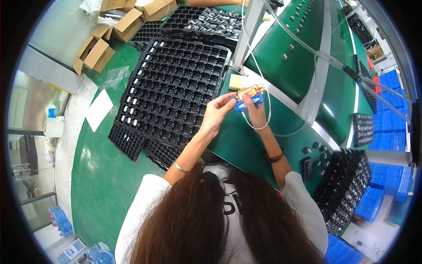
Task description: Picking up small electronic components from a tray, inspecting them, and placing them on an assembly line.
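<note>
Honestly, that one white cable (270, 108) looping round by the right hand (258, 115) looks like trouble: a snag could yank the one blue gadget (258, 99). Right hand's wrapped round it; left hand (214, 115) has its fingers at the left end, can't tell if they're gripping. From the gadget: one tan block (236, 82) at eleven o'clock, one big black tray (180, 90) at nine, roughly seven loose metal parts (323, 155) at four, elbow-bump bait.

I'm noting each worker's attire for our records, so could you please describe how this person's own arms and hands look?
The left hand and right hand are both ungloved. White short sleeves cover the upper arms. On the left is a thin silver-coloured bangle; on the right, a dark bracelet.
</note>
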### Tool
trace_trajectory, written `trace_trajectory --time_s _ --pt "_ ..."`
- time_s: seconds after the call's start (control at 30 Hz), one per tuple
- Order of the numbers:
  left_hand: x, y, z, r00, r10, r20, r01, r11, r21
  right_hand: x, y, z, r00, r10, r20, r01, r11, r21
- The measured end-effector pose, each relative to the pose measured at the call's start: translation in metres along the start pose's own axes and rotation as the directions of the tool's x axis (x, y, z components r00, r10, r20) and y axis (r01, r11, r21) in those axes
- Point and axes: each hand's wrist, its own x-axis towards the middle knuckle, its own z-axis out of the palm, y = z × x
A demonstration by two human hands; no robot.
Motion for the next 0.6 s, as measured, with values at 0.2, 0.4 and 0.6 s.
trace_trajectory --time_s 0.2,0.4,0.6 --pt "0.024 0.032 -0.031 0.949 0.282 -0.139 -0.226 0.920 0.321 0.032 -0.010 -0.020 0.986 -0.129 -0.107 0.050 0.836 -0.546" --pt "0.107 0.102 -0.144 0.583 0.790 -0.190 -0.221 0.380 0.898 0.053 -0.003 -0.025 0.967 -0.223 -0.122 0.052 0.641 -0.766" --pt "0.175 0.143 -0.212 0.666 0.739 -0.104 0.238 -0.078 0.968 0.036 -0.009 -0.030 0.959 -0.266 -0.099 0.075 0.574 -0.815"
